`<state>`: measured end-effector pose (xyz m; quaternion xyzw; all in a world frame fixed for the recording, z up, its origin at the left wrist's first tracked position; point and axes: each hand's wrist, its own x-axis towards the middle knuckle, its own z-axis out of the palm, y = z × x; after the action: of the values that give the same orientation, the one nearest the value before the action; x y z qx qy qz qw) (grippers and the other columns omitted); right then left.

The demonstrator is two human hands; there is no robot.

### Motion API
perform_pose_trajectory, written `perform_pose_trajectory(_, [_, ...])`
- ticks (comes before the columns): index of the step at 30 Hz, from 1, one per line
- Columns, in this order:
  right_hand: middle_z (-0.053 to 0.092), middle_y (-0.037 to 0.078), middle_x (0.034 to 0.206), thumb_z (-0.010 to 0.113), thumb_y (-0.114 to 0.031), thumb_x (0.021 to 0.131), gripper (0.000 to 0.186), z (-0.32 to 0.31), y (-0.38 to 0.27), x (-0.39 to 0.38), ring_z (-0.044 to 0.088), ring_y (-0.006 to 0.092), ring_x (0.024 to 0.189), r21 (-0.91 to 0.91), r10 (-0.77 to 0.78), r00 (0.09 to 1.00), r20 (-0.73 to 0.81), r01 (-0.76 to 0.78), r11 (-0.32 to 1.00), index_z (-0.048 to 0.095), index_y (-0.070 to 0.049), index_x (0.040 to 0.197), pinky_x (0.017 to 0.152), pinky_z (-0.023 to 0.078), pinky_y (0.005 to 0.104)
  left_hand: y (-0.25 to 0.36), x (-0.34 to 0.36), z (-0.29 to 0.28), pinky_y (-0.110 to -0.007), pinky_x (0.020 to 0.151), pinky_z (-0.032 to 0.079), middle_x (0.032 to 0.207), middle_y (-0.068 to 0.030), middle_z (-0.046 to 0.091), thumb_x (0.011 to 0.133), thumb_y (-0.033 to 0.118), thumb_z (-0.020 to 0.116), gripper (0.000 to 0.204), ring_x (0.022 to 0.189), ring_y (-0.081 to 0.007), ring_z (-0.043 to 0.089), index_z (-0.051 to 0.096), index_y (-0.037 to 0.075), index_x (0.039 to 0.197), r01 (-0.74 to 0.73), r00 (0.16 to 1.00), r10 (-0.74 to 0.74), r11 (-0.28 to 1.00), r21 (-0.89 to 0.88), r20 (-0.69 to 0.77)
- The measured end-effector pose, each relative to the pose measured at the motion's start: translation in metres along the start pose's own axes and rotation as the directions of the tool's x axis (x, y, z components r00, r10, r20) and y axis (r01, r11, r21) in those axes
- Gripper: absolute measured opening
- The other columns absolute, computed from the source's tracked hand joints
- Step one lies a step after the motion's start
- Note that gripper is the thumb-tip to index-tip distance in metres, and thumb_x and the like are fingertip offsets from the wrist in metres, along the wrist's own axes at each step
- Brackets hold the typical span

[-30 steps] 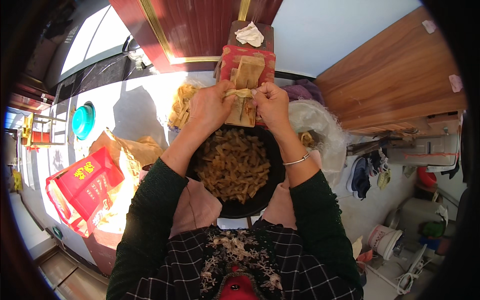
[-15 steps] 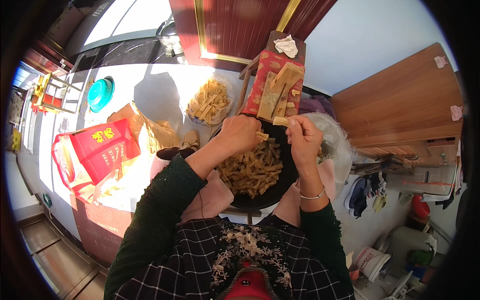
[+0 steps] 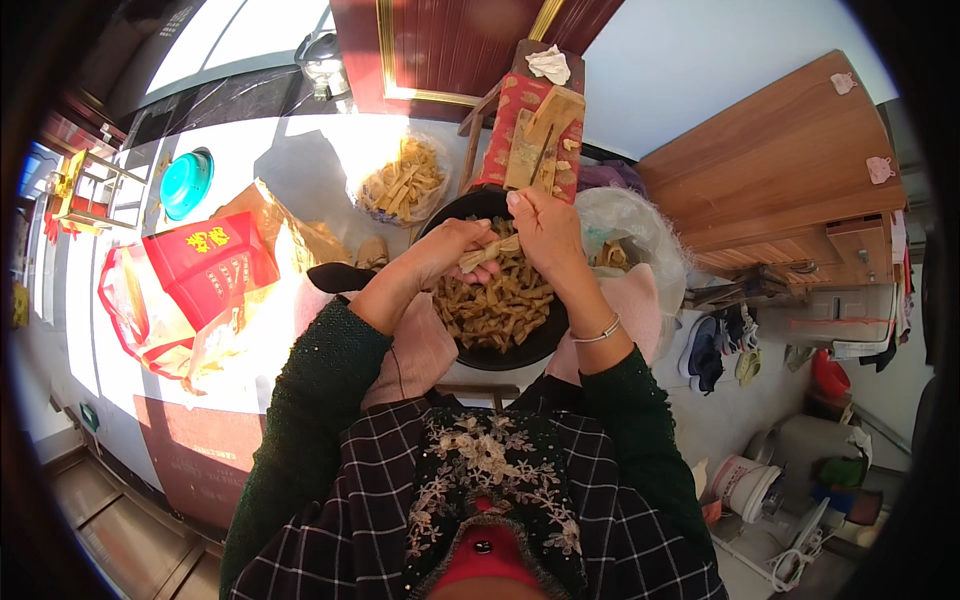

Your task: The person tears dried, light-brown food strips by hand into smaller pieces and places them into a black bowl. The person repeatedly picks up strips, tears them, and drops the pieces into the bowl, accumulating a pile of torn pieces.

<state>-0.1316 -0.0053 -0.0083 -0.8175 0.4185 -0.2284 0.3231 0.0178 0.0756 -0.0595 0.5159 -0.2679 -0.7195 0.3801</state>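
Pale strips (image 3: 488,254), a short bundle, sit in the left hand (image 3: 452,250), over the far half of a black basin (image 3: 490,362). Left hand is palm-up, fingers curled round the strips. Right hand (image 3: 545,235) is just beside, at the bundle's right end, fingers bent in and thumb pressed to them; cannot tell if anything is pinched there. Silver bracelet (image 3: 598,332) on right wrist.

Basin is full of short brownish cut pieces (image 3: 500,312), between the knees, pink cloth (image 3: 415,352) over the legs. Just beyond the basin: wooden cutter (image 3: 524,152) with upright block and dark blade, on a red patterned cover (image 3: 512,95) over a bench; crumpled white cloth (image 3: 548,65) at the bench's far end.

Left of bench, clear bag of long pale strips (image 3: 408,182). Right of basin, larger translucent bag (image 3: 655,238).

Farther left: red carrier bag (image 3: 212,272), teal basin (image 3: 187,186). Far right: wooden cabinet (image 3: 765,150); shoes (image 3: 705,355) nearer, white bucket (image 3: 742,488) nearer still.
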Motion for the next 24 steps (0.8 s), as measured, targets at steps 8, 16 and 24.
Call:
perform_pose_trajectory(8, [0.062, 0.020, 0.071, 0.056, -0.035, 0.086, 0.036, 0.004, 0.040, -0.085, 0.061, 0.0400, 0.069, -0.131, 0.097, 0.971, 0.219, -0.070, 0.989, 0.063, -0.001, 0.074, 0.061, 0.047, 0.0473, -0.042, -0.021, 0.032, -0.023, 0.064, 0.052, 0.085, -0.0075, 0.066, 0.093, 0.020, 0.057, 0.022, 0.071, -0.0136, 0.065, 0.060, 0.002, 0.106, -0.051, 0.995, 0.046, 0.997, 0.056, 0.083])
perform_pose_trajectory(16, [0.045, -0.004, 0.056, 0.055, -0.026, 0.094, 0.030, 0.003, 0.055, -0.146, 0.037, 0.0044, 0.047, 0.765, -0.035, 0.831, 0.555, -0.494, 0.413, 0.055, -0.006, 0.071, 0.042, 0.028, 0.0207, -0.076, -0.043, 0.058, -0.018, 0.047, 0.040, 0.073, -0.0011, 0.060, 0.085, 0.007, 0.062, 0.006, 0.055, -0.0063, 0.054, 0.060, 0.004, 0.089, -0.092, 0.967, 0.125, 0.984, -0.153, 0.221])
perform_pose_trajectory(24, [0.064, 0.005, 0.071, 0.051, -0.012, 0.091, 0.017, -0.046, 0.130, -0.083, 0.055, 0.0096, 0.052, 0.754, 0.332, 0.893, 0.304, -0.438, 0.489, 0.062, -0.002, 0.084, 0.045, 0.043, 0.0230, -0.089, 0.010, 0.053, -0.029, 0.065, 0.052, 0.081, -0.0078, 0.065, 0.084, 0.015, 0.065, 0.021, 0.073, -0.0186, 0.065, 0.062, 0.004, 0.101, -0.207, 0.945, 0.292, 0.886, 0.415, -0.151])
